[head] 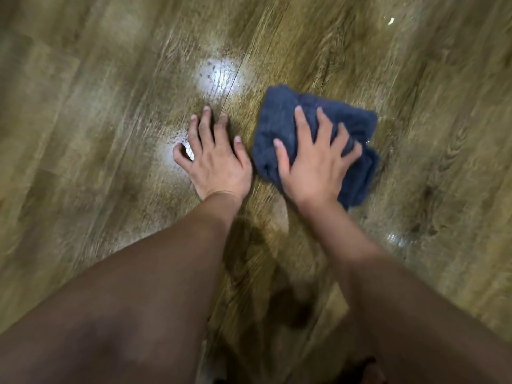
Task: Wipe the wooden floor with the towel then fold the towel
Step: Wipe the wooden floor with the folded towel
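A dark blue towel [279, 115] lies bunched on the wooden floor [97, 106] right of centre. My right hand [313, 162] presses down on it with fingers spread, covering its near half. My left hand [213, 156] rests flat on the bare floor just left of the towel, fingers spread, holding nothing. Small water drops speckle the boards around and beyond my left hand.
Bright light reflections shine on the wet boards [219, 76] beyond my left hand. More wet sheen shows at the right [393, 236]. A small pale speck [390, 21] lies at the far right. Floor extends all around.
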Available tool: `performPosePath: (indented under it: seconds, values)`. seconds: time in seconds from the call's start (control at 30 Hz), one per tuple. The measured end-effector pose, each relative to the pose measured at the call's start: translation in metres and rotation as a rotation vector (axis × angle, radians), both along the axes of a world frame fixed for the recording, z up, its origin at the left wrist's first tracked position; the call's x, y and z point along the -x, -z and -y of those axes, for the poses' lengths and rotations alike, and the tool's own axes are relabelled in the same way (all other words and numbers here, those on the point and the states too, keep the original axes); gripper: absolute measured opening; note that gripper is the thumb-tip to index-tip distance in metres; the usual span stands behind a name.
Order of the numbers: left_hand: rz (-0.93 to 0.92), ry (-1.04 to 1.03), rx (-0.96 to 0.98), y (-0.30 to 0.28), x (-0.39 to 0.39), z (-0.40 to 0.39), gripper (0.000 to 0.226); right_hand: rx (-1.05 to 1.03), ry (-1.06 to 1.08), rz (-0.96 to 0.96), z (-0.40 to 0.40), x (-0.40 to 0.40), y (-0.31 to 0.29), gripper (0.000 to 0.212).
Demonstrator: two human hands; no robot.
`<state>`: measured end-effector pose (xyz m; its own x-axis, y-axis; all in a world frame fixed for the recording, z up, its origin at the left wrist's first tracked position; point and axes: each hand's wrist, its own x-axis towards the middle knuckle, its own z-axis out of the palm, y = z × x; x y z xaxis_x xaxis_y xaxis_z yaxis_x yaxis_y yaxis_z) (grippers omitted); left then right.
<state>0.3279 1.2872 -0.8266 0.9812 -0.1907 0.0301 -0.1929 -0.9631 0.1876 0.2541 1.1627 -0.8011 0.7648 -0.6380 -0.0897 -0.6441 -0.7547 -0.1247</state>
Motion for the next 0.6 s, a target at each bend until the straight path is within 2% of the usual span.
performPosePath:
  seconds: [0.17,0.37,0.47,0.53,0.6]
  values:
    - [0.006,0.006,0.027,0.001,0.001,0.0,0.045,0.059,-0.012,0.001,0.03,-0.055,0.002,0.067]
    - [0.001,0.024,0.022,0.002,-0.001,-0.002,0.046,0.055,-0.015,0.008,0.022,-0.041,0.001,0.063]
    - [-0.035,0.031,0.021,0.002,-0.001,-0.002,0.049,0.062,-0.032,0.012,0.013,-0.009,0.0,0.063]
    - [-0.074,0.014,0.034,-0.001,-0.001,-0.004,0.05,0.05,-0.034,0.032,0.004,0.032,0.001,0.062]
    - [-0.09,0.08,0.064,-0.008,0.002,-0.001,0.049,0.042,0.012,0.051,-0.005,0.08,0.003,0.061]
